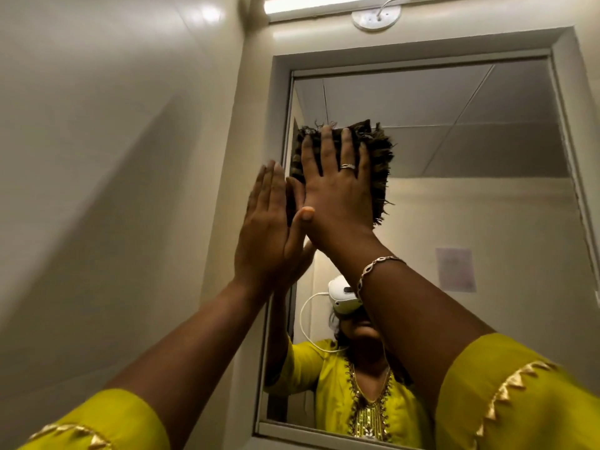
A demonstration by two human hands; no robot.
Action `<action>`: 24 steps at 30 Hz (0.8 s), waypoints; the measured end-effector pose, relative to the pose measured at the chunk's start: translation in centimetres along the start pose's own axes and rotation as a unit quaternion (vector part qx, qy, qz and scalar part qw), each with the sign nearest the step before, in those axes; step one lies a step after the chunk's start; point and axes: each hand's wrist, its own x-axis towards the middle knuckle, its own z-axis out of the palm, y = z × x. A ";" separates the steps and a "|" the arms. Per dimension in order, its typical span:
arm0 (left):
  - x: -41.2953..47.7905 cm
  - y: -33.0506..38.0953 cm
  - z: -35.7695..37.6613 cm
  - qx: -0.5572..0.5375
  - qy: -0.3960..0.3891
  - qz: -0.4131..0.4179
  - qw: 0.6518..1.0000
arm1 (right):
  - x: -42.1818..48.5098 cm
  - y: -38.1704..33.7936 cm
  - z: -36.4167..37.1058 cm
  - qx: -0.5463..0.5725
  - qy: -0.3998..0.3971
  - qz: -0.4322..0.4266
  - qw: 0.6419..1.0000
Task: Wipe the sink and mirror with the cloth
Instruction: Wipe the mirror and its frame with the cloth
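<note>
Task item: dark fringed cloth (378, 157), flat against the mirror (454, 141) near its upper left corner.
Right side: right hand (334, 193) palm-down on the cloth, fingers (328, 147) straight, slightly spread, pressing it to the glass.
Left side: left hand (269, 222) raised at the mirror's left edge, fingers straight, pressed together, holding nothing.
Overhead: lit tube lamp (324, 3).

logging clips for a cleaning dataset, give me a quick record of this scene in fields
surface: mirror, upper left part
cloth: dark, fringed, flat against the glass
right hand: fingers straight, presses the cloth on the mirror
left hand: flat, raised beside the right hand near the mirror's left frame, holds nothing
tube light: lit, above the mirror
sink: not in view
</note>
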 end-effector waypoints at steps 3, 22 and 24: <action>0.0 -0.2 0.1 -0.021 0.005 -0.007 1.000 | 0.6 -1.0 0.3 -0.015 -0.019 -0.046 0.999; 0.1 -0.4 0.1 0.083 -0.016 0.028 0.996 | -1.7 2.4 -0.1 0.041 0.042 -0.033 0.998; 0.0 -0.4 0.1 0.106 -0.017 0.031 0.994 | -2.1 3.6 -0.2 0.047 0.062 -0.028 0.997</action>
